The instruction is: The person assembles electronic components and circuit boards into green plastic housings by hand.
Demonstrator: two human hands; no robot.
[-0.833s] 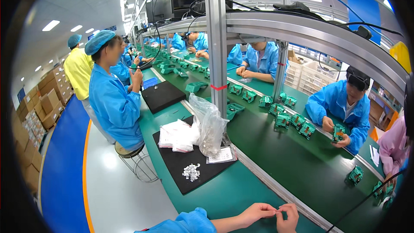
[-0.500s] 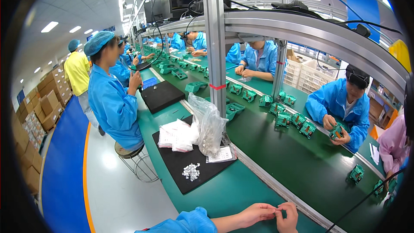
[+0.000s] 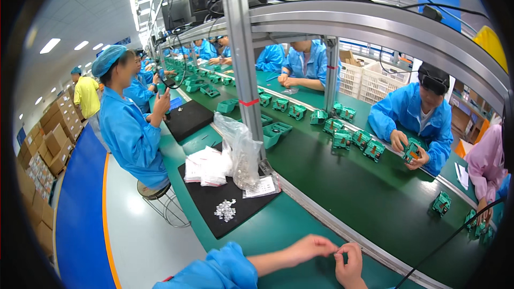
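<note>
At the near edge of the green bench, my left hand (image 3: 311,248) reaches in from a rolled blue sleeve, thumb and fingers pinched together. Its fingertips meet those of my right hand (image 3: 349,263), which is also closed in a pinch. Whatever lies between the fingertips is too small to make out. Beyond my hands is a black mat (image 3: 206,219) with a pile of small clear pieces (image 3: 225,210) on it. White packets (image 3: 206,166), a clear plastic bag (image 3: 241,152) of small parts and a printed slip (image 3: 261,187) lie farther back on that mat.
A metal rail (image 3: 316,208) separates my bench from the dark green conveyor (image 3: 321,176), which carries several green assemblies (image 3: 342,139). A metal post (image 3: 239,75) rises behind the bag. Across the belt, a co-worker (image 3: 412,112) holds a green assembly. A black cable (image 3: 455,243) crosses at lower right.
The view has shifted a little, so the scene sits farther left. My hands, still fingertip to fingertip, have moved slightly forward. The co-worker opposite has turned the green assembly more upright.
</note>
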